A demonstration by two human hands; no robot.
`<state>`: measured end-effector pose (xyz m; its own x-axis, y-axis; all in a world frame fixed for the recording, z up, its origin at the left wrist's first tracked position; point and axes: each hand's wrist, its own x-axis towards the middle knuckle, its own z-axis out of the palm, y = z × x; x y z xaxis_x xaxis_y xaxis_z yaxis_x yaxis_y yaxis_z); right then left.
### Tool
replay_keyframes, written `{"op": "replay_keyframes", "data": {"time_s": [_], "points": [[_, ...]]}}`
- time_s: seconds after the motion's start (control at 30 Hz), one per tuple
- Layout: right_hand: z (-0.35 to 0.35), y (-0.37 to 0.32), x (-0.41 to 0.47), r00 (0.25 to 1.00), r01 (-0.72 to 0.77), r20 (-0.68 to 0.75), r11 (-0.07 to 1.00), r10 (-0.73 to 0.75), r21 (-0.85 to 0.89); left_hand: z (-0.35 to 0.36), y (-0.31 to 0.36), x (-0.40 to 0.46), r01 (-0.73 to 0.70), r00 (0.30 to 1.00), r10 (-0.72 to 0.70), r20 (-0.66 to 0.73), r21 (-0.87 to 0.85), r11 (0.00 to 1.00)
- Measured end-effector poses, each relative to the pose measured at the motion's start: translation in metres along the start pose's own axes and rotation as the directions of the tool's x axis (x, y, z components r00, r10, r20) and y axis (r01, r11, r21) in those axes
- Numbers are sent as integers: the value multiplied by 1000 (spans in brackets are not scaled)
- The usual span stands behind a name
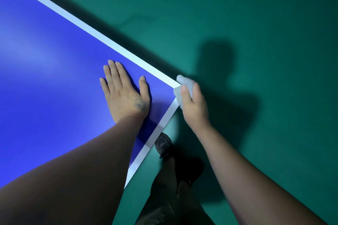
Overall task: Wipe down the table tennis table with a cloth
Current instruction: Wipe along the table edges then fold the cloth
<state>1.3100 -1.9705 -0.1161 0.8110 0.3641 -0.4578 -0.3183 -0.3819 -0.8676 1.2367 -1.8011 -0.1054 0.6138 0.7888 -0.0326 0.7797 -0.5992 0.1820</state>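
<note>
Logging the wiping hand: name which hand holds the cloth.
The right hand, grip curled round the white cloth at the table's corner; the left hand lies flat, empty.

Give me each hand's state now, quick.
Left hand: open, flat on the blue table.
Right hand: closed, gripping the white cloth at the table's corner.

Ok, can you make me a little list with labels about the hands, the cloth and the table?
left hand: flat on the blue top, fingers straight
right hand: grips the cloth
cloth: white, bunched, at the table's corner
table: blue with white edge lines
floor: green
shoe: dark, beside the table edge
</note>
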Motion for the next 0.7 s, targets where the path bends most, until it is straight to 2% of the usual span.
{"op": "replay_keyframes", "data": {"time_s": [0.13,0.23,0.37,0.5,0.7], "points": [[-35,-3,1,983,20,181,967,27,-253,0,0,0,2,1000,-2,4,9,1000],[-46,-22,15,949,-13,297,952,109,-307,2,0,0,3,1000,-3,21,18,1000],[-42,-35,41,913,1,375,918,162,-397,3,0,1,0,1000,-1,23,36,999],[-16,-53,75,834,2,488,883,257,-469,4,0,3,-3,1000,3,-7,35,999],[65,-95,123,785,199,591,829,184,-523,5,1,1,-6,1000,6,-3,57,998]]}}
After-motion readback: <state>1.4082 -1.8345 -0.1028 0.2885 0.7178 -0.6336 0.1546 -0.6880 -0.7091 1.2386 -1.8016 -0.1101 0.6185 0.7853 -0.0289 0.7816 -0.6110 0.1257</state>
